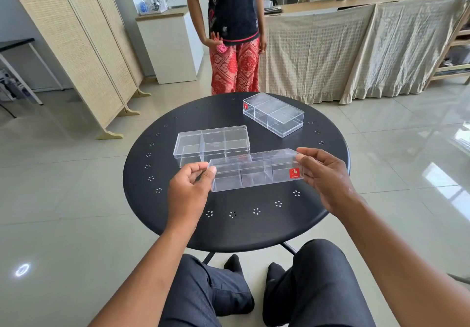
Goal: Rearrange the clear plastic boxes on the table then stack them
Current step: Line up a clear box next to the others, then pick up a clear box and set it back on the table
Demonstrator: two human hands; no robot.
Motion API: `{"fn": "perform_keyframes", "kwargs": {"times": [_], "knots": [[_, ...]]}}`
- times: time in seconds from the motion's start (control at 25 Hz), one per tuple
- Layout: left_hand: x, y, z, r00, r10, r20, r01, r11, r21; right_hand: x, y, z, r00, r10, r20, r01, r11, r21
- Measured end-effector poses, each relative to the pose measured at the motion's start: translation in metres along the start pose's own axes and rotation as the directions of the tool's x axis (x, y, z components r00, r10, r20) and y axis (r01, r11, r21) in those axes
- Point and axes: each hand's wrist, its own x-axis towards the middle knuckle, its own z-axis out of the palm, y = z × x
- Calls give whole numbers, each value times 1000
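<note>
Over the round black counter (193,227) we held the nearest clear box (256,171) by its ends, left hand (189,189) and right hand (321,174) pinching it, near a second box (212,143), a third box (273,114) well apart.

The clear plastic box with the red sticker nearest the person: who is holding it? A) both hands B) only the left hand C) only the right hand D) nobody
A: the left hand and right hand grip opposite ends of the clear plastic box.
</note>
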Motion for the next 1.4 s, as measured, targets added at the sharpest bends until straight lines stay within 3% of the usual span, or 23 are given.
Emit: {"fn": "perform_keyframes", "kwargs": {"times": [0.36, 0.56, 0.72, 0.96, 1.2, 1.4], "knots": [[-7, -13, -10, 998, 4, 63, -14, 986, 163, -5, 14, 6, 999, 47, 10, -45, 987, -157], [39, 28, -2, 982, 188, 31, -188, 927, 324, 27, -4, 2, 998, -27, -62, 13, 976, -216], [116, 70, 36, 953, 288, 96, -303, 876, 375, 84, -27, 8, 989, -57, -137, 14, 955, -297], [235, 76, 129, 947, 136, 292, -267, 839, 473, 179, -31, 31, 977, -72, -200, -35, 874, -485], [316, 51, 205, 938, -137, 318, -47, 860, 509, 246, -21, 26, 972, -48, -231, -91, 829, -552], [329, 36, 206, 858, -344, 381, 110, 848, 518, 267, -16, 11, 977, 34, -211, -140, 847, -513]]}}
